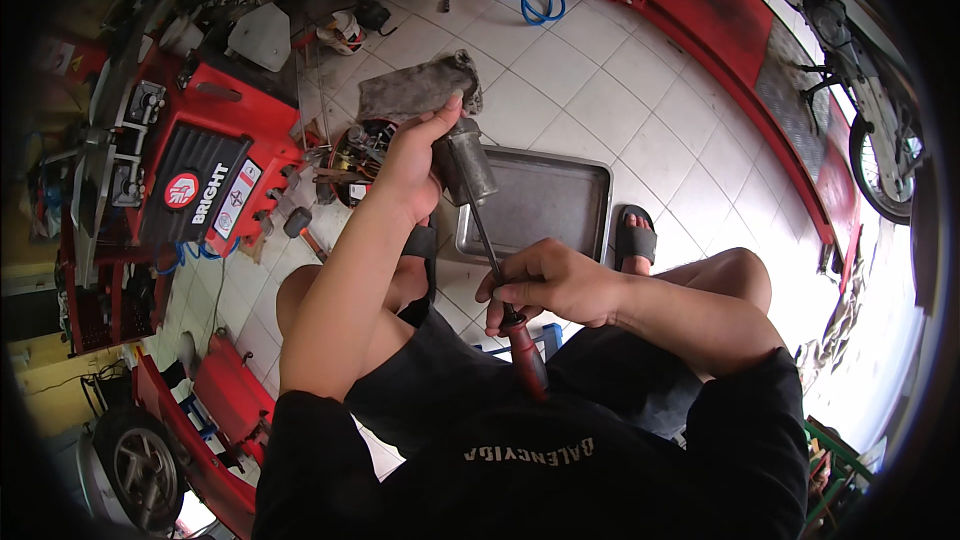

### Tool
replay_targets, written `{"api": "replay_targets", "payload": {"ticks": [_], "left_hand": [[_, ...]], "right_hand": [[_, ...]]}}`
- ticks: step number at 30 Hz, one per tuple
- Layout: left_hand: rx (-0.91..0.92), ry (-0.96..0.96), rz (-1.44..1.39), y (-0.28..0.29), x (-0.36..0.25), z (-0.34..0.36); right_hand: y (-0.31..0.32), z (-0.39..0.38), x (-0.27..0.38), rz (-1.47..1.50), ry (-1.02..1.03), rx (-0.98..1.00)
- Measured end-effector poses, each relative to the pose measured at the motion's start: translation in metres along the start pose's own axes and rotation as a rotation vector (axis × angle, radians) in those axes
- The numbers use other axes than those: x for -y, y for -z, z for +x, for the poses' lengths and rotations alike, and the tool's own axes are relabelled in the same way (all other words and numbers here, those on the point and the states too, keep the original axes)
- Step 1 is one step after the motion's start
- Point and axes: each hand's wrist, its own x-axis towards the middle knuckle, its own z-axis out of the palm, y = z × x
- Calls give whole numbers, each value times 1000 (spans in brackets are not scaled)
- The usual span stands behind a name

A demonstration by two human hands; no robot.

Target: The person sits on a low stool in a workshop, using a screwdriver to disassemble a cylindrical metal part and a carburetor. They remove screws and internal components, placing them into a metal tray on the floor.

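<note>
My left hand [412, 162] is wrapped round a dull grey metal cylinder [472, 170], holding it tilted out in front of me. My right hand [560, 283] grips a long-shafted screwdriver [527, 358] close to where the shaft meets its red and black handle. The handle points back at my body. Its dark shaft runs up along the cylinder's near side, and I cannot tell whether the tip goes inside or lies against it. Below the cylinder, on the tiled floor, is a shallow grey metal tray [608, 202].
A grey, worn cloth-like piece [415, 88] lies beyond my left hand, beside a container of tools [362, 152]. To the left stands a red machine [225, 150], with a hammer [300, 225] near it. A red platform [700, 10] and a motorbike [850, 70] are at right.
</note>
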Motion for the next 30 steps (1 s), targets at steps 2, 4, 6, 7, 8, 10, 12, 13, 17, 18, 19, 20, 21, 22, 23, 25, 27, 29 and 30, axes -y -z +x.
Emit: {"api": "replay_targets", "payload": {"ticks": [2,4,6,7,8,10,12,13,17,18,19,20,21,22,23,25,27,29,30], "left_hand": [[3,8,3,-2,2,-2],[-4,-14,31,-7,4,-7],[-24,-68,83,-16,7,-12],[-18,-61,89,-15,10,-12],[-13,-55,95,-14,14,-11],[-28,-45,113,-23,16,-15],[-4,-28,116,-29,18,-17],[8,-21,117,-30,18,-17],[49,41,136,-22,19,-13],[62,48,125,-22,18,-12],[70,57,113,-20,18,-12],[78,66,102,-20,18,-12],[69,66,117,-21,19,-12],[61,65,133,-22,18,-14],[53,64,150,-22,18,-14],[54,56,136,-22,21,-12],[68,56,128,-23,21,-12],[62,85,76,-23,22,-13],[59,99,51,-24,22,-13]], "right_hand": [[1,2,-9,-40,-4,-96],[1,2,-12,-100,1,-164],[2,2,-11,-180,13,-204],[2,1,-11,-225,-18,-206],[1,1,-10,-271,-49,-208],[0,1,-11,-316,-87,-208],[0,3,-14,-316,-102,-206],[-1,3,-12,-398,-66,-178],[-2,6,-20,-243,65,-39],[-2,7,-25,-84,95,2],[-4,6,-25,17,95,-2],[-7,5,-23,118,95,-6],[-8,4,-23,220,95,-10],[-7,3,-24,245,77,-15],[-6,3,-24,270,59,-20],[0,3,-26,231,10,-43],[8,5,-31,105,-53,-80],[11,5,-29,18,-49,-118],[11,5,-29,-26,-46,-136]]}}
